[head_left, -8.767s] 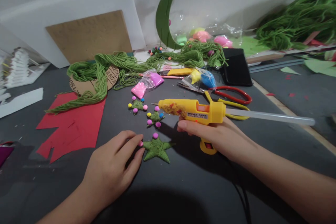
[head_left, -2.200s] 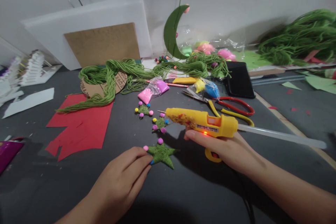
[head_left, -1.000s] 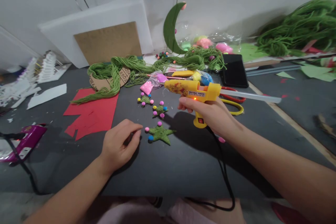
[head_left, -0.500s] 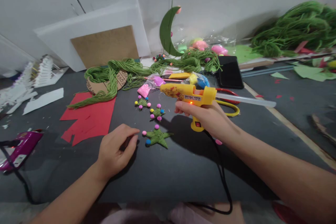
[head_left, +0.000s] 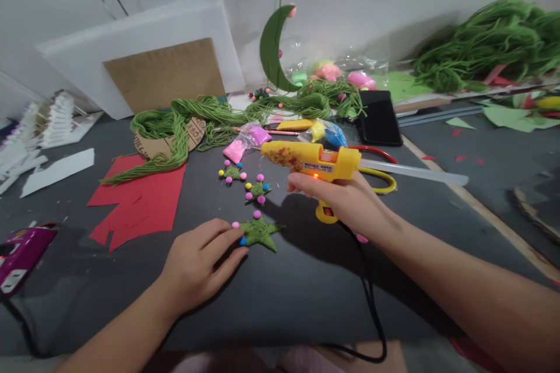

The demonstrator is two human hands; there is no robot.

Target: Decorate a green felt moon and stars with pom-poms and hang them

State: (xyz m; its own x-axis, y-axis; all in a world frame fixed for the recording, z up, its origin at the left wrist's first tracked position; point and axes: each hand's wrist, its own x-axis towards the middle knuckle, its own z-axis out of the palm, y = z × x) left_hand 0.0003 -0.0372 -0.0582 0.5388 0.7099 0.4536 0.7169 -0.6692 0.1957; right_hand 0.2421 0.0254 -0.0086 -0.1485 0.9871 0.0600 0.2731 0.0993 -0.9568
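Note:
My right hand (head_left: 350, 204) grips a yellow hot glue gun (head_left: 315, 164) held level above the dark table, nozzle pointing left, a clear glue stick jutting out behind. Its red light glows. My left hand (head_left: 199, 265) rests on the table with fingers stretched out, the fingertips touching the left side of a green yarn star (head_left: 259, 233). That star carries a pink pompom at one tip, another at the top and a blue one by my fingers. Two smaller decorated stars (head_left: 258, 189) lie just beyond it.
Green yarn bundles (head_left: 184, 122), red paper (head_left: 140, 201), pompom bags (head_left: 245, 143), red-handled scissors (head_left: 376, 154), a black phone (head_left: 380, 119) and a green crescent (head_left: 271, 46) crowd the far side. A purple glue gun (head_left: 21, 250) lies at the left. A black cord (head_left: 371, 315) trails to the table's near edge.
My left hand has uncurled and reached right until its fingertips touch the big star. The glue gun has stayed raised over the table, drifting slightly.

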